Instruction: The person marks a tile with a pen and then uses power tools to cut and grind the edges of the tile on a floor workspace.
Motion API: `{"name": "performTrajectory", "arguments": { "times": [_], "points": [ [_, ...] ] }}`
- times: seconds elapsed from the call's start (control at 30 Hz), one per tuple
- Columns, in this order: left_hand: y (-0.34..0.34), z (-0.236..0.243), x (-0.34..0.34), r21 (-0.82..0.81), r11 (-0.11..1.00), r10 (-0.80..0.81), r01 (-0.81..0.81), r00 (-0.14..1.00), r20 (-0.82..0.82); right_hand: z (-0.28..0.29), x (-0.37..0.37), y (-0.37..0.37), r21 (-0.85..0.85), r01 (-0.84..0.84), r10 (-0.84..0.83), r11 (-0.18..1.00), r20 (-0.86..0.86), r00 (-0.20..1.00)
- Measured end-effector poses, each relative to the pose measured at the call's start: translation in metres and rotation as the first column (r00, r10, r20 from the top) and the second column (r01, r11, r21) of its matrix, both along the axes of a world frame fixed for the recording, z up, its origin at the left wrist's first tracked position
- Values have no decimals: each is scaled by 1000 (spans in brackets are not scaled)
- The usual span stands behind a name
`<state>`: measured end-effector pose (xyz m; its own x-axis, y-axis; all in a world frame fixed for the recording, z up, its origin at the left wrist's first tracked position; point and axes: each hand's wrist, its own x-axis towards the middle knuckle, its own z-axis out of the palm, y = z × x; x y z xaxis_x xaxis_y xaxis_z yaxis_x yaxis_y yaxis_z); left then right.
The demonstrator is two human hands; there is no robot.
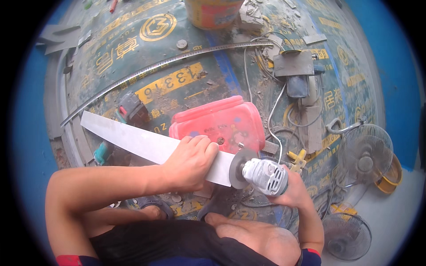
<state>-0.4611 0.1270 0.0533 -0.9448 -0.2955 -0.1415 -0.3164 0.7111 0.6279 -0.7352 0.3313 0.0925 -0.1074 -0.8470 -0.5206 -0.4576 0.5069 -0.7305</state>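
Note:
A long pale strip of tile (133, 135) lies slantwise across a red plastic stool (217, 119), its far end jutting out to the left. My left hand (193, 160) is closed over the strip near its right end. In my right hand (290, 190) is a white angle grinder (266, 176), gripped by its body. The grinder's grey disc (240, 168) stands at the right end of the strip; whether it touches the edge I cannot tell. My right fingers are partly hidden behind the tool.
A tape measure (133, 108) and a metal ruler strip (164, 65) lie beyond the tile. At the right are a second power tool (296, 71), cables, yellow pliers-like tool (298, 160) and a fan (365, 153). A bucket (213, 13) stands at the back. Debris litters the floor covering.

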Motion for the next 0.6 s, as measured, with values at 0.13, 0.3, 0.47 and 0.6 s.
{"name": "performTrajectory", "arguments": {
  "times": [0.13,0.3,0.47,0.6],
  "points": [
    [-1,0,0,-8,1000,6,-6,1000,-29,1,-1,0,1,2,-2,1000,-16,1000],
    [-3,5,0,21,1000,8,-9,999,37,11,4,3,6,-86,86,996,-41,995],
    [0,0,-1,-21,1000,6,-7,1000,-27,11,6,-3,59,48,-46,997,-47,998],
    [-1,-1,0,-10,1000,12,-12,1000,-22,13,7,-2,27,54,-53,998,-57,997]
  ]
}}
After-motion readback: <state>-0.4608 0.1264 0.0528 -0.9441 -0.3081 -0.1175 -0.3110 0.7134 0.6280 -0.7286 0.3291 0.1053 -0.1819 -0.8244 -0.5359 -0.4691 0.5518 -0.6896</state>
